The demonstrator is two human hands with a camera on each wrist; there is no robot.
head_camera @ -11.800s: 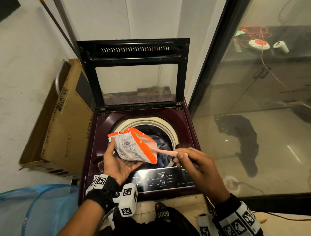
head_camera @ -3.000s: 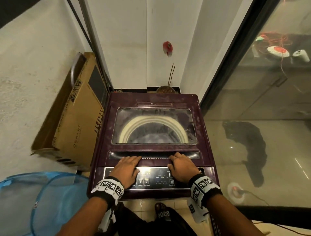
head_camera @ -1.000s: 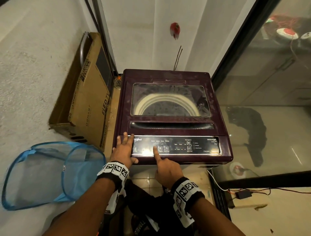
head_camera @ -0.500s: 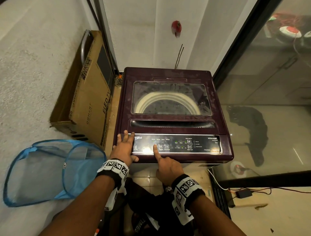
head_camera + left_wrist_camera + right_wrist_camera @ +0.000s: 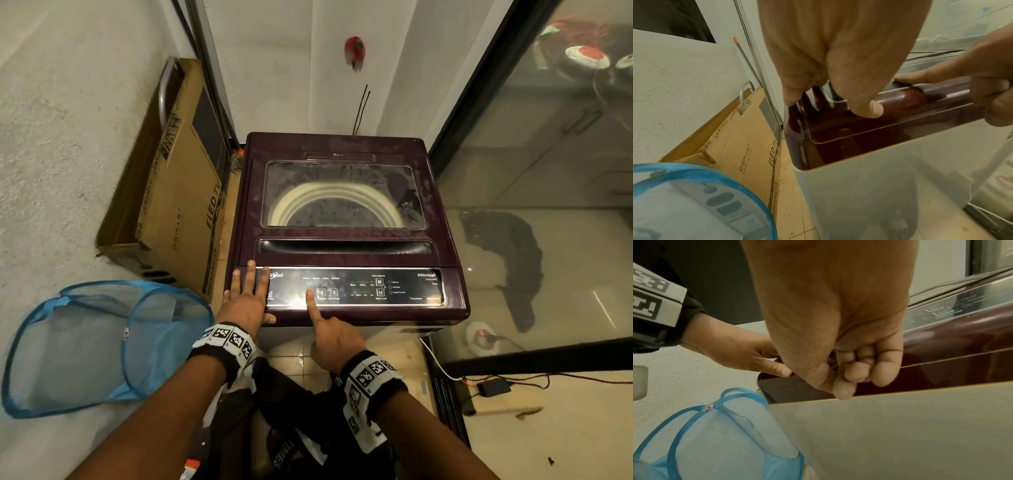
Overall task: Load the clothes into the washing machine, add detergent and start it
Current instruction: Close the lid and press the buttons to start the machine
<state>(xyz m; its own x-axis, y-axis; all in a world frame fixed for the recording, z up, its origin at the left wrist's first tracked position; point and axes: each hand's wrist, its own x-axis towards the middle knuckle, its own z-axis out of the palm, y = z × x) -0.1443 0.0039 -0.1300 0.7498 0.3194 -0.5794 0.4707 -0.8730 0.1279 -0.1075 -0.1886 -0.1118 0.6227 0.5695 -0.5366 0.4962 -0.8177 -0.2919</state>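
The maroon top-load washing machine [image 5: 342, 147] stands with its glass lid [image 5: 342, 195] down; the pale drum ring shows through it. My left hand [image 5: 248, 294] lies flat with straight fingers on the left end of the control panel [image 5: 404, 287]. My right hand [image 5: 329, 332] presses a panel button [image 5: 310, 292] with a straight index finger. In the right wrist view, the right hand [image 5: 838, 321] has its other fingers [image 5: 869, 368] curled with nothing in them. In the left wrist view, the left hand [image 5: 838, 48] has its thumb [image 5: 869, 110] on the machine's front edge [image 5: 920, 104]. Clothes and detergent are not visible.
A flat cardboard TV box [image 5: 178, 205] leans against the wall left of the machine. A blue mesh laundry basket [image 5: 102, 342] lies on the floor at my left. A glass door [image 5: 531, 154] closes the right side, with cables and an adapter [image 5: 493, 387] on the floor.
The lid stood open earlier with a detergent pouch held over the drum; it is now down. Over the last second both hands kept their places on the panel.
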